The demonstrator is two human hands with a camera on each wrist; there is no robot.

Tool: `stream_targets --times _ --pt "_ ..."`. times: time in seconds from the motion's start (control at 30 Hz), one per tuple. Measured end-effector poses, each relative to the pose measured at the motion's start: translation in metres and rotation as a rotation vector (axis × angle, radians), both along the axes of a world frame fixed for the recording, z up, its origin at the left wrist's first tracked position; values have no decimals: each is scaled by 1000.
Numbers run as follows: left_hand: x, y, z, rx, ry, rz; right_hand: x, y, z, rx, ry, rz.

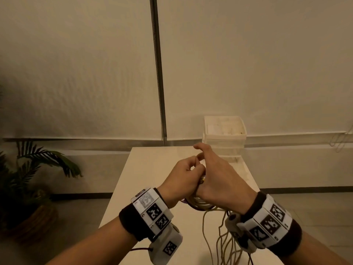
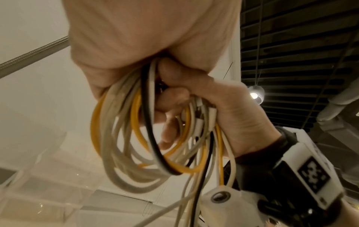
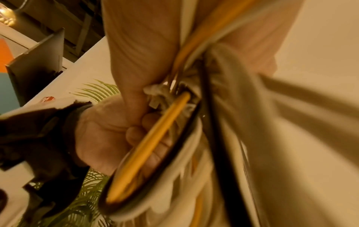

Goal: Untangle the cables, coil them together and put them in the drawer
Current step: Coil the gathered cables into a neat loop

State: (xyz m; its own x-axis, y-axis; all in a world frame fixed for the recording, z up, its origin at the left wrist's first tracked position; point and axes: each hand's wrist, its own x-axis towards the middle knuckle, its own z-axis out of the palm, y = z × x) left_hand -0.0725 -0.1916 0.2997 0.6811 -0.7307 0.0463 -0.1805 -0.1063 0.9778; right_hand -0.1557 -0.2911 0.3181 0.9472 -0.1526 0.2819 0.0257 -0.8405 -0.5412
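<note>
- Currently, I am viewing a white table that is extending away from the camera toward a pale wall; the hands are working above its near half.
- A potted palm is standing on the floor well to the left of the table.
- A translucent drawer unit is sitting at the far right end of the table, beyond the hands and apart from them; I cannot tell whether a drawer is pulled out.
- The cables, white, yellow and black, are hanging as a bundle of loops between the two hands, above the table and outside the drawer unit.
- Loose cable tails are trailing down from the bundle toward the near table edge, beside the right wrist.
- The right hand is grasping the bundle from the right: in the left wrist view its fingers are curling through the loops, and the head view is showing the thumb raised clear.
- The left hand is clenching around the same bundle from the left, touching the right hand; its fingers are wrapping the yellow and black strands.
- Several white connector ends are gathering against the right palm.
</note>
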Motion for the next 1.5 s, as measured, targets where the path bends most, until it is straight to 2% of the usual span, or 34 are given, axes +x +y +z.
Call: stream_targets --times 0.23,0.37,0.47,0.57,0.63,0.8,0.93,1.1,1.17,1.23,1.33,1.43,1.5 --pt "2 -5 2 -24 62 54 -3 0 4 -181 -55 -18" --pt "-3 -1 -5 1 155 36 -4 1 5 -319 -94 -21" --pt "-14 5 -9 6 233 -11 -6 -2 0 -515 -217 64" --pt "-19 7 -14 -8 285 -35 -10 -11 -14 -682 -437 225" --pt "-22 7 -14 -50 341 -23 -12 -16 -18 -660 -555 300" --pt "-26 7 -19 -62 469 5 -18 -17 -18 -629 -622 362" --pt "-22 10 -17 -53 613 23 -32 -25 -25 -658 -520 365" --pt "-20 12 -15 -93 641 22 -43 -40 -37 -571 -454 369" --pt "-20 11 -12 -102 613 12 -42 -38 -34 -382 -457 295" --pt "-21 11 -8 -114 581 7 -42 -37 -31 -79 -392 243" --pt "-21 10 -7 -120 447 31 -37 -42 -31 -47 -296 286" --pt "-19 9 -11 -114 278 64 -31 -43 -24 77 -55 315" --pt "-18 10 -12 -110 225 66 -27 -42 -21 115 110 323"
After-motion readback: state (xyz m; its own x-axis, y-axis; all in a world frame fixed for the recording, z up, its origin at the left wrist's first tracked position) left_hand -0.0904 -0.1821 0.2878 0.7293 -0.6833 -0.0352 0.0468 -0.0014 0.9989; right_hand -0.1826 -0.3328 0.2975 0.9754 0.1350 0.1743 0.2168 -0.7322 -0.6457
